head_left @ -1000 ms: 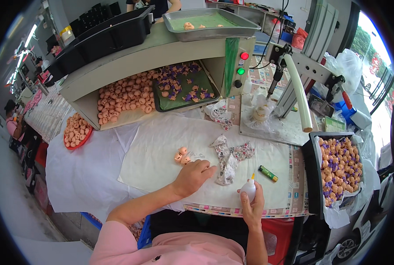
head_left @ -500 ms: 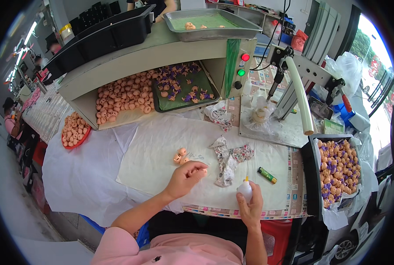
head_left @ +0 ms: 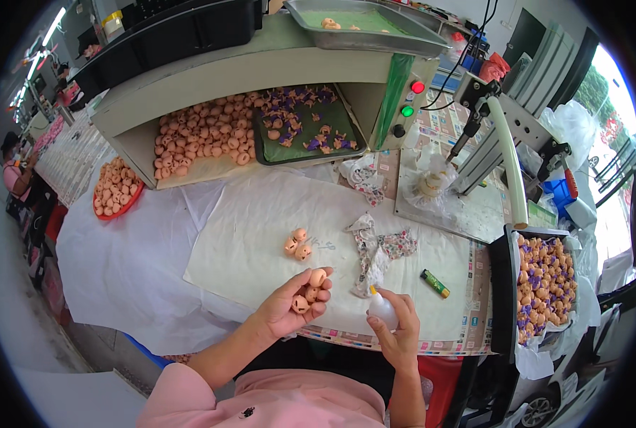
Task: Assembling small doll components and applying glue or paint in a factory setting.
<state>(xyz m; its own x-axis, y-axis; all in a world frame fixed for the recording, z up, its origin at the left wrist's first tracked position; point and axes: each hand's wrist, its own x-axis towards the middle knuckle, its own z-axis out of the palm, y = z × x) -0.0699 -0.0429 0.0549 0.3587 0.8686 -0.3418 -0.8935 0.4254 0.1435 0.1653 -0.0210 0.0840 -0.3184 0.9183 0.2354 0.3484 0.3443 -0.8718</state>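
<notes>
My left hand is turned palm up with its fingers curled round three small peach-coloured hollow doll heads. Held in my right hand is a white squeeze bottle with a yellow nozzle, tilted a little toward the left hand and apart from the heads. Beyond my left hand, three more loose doll heads sit close together on the white sheet. A crumpled floral cloth lies just past the bottle, and a green tube-shaped object rests to its right.
A grey box-shaped housing shelters a heap of doll heads and a dark tray of purple-and-peach figures. At far left stands a red basket of heads. A lever press and a filled black crate occupy the right side.
My left hand has turned palm up, bringing the doll heads in it into sight. The bottle in my right hand has moved left and tips toward that hand. The whole view has shifted slightly.
</notes>
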